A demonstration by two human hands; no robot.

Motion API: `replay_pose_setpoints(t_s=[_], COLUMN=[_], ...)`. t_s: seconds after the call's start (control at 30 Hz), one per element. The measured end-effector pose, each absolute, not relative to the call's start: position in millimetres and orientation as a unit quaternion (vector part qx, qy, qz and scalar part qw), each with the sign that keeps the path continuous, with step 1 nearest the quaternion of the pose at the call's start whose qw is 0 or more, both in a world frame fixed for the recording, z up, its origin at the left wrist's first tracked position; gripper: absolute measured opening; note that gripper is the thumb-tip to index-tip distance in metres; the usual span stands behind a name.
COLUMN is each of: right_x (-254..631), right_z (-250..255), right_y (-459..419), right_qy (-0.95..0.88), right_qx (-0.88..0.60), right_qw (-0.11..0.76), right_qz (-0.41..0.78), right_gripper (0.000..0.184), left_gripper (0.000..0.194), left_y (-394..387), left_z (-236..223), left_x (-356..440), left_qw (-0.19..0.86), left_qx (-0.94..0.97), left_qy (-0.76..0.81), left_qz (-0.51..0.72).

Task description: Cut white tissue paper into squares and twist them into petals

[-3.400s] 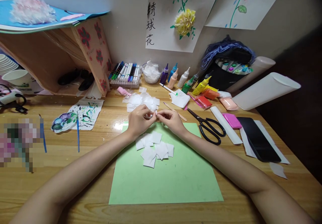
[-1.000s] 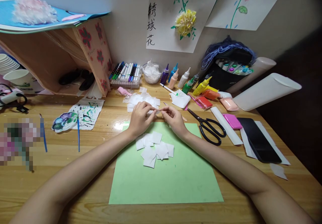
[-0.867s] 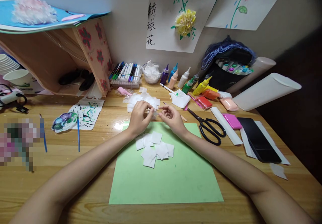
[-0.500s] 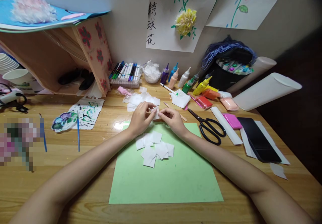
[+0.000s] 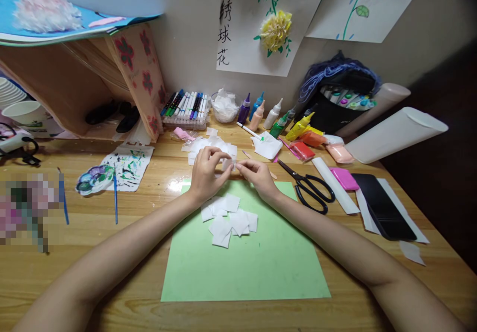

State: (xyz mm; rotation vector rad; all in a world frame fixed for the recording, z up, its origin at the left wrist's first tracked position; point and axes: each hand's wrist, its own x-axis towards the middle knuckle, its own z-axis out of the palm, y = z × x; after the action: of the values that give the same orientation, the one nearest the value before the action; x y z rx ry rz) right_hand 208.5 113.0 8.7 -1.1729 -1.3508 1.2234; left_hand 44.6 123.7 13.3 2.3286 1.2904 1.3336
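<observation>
My left hand and my right hand meet above the far edge of a light green paper sheet. Both pinch a small folded white tissue piece between their fingertips. On the green sheet just below my hands lies a loose pile of several white tissue squares. Behind my hands sits a heap of more white tissue pieces on the wooden desk.
Black scissors lie right of my hands, with a black phone and pink clay packs beyond. Paint bottles, a marker tray, a tissue bowl line the wall. A paint-stained paper and brush lie left.
My fingers have kept working the small tissue piece, folding it between both hands. The hands have stayed in the same place. The piles have not moved.
</observation>
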Motion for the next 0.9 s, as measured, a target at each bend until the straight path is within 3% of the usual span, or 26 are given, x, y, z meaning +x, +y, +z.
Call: replay_pose_setpoints(t_s=[0.53, 0.73, 0.9], right_x=[207.9, 207.3, 207.2], right_z=[7.4, 8.9, 10.0], right_y=[112.7, 112.3, 111.3], right_qy=[-0.545, -0.557, -0.58], right_qx=[-0.449, -0.446, -0.45], right_qw=[0.465, 0.459, 0.446], right_qz=[0.534, 0.528, 0.513], right_gripper=[0.029, 0.029, 0.027], left_gripper=[0.034, 0.021, 0.022], left_y=[125.9, 126.6, 128.2], left_z=[14.0, 9.6, 9.2], left_x=[43.8, 43.8, 43.1], left_qw=[0.217, 0.352, 0.347], left_qx=[0.813, 0.763, 0.748], left_qy=[0.386, 0.363, 0.38], left_qz=[0.378, 0.404, 0.42])
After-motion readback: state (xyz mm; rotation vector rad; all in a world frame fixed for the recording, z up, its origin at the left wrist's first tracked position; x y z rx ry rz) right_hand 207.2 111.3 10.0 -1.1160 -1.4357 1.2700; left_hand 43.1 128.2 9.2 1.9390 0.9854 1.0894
